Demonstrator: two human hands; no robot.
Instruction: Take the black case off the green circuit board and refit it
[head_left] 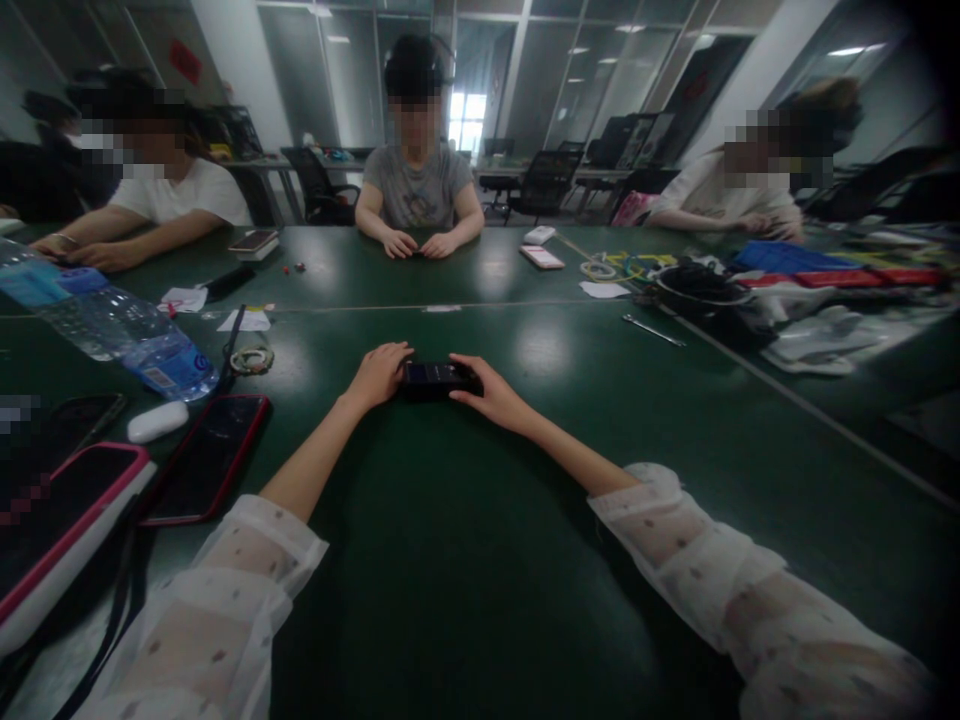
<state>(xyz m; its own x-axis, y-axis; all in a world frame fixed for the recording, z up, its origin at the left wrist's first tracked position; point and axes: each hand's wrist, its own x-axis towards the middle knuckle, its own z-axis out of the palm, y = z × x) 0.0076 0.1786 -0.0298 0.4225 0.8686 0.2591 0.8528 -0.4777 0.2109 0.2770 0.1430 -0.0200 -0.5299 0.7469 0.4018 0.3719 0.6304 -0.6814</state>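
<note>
Ahead of you on the green table [465, 560], your left hand [377, 377] and right hand [493, 394] grip the black device [433, 377] by its ends — easing one side first could let it swivel or slip.

Single view, worn on my head. It faces forward and down along the green tabletop [480, 570], whose near part occupies the lower middle. My sleeves [206, 615] enter close, from both lower corners; my left hand [377, 378] and right hand [493, 392] sit farther out, near mid-frame. Person opposite [416, 190] and glass partition [555, 100] register well beyond. Field wide; side edges stretched, upper right corner dark.
</note>
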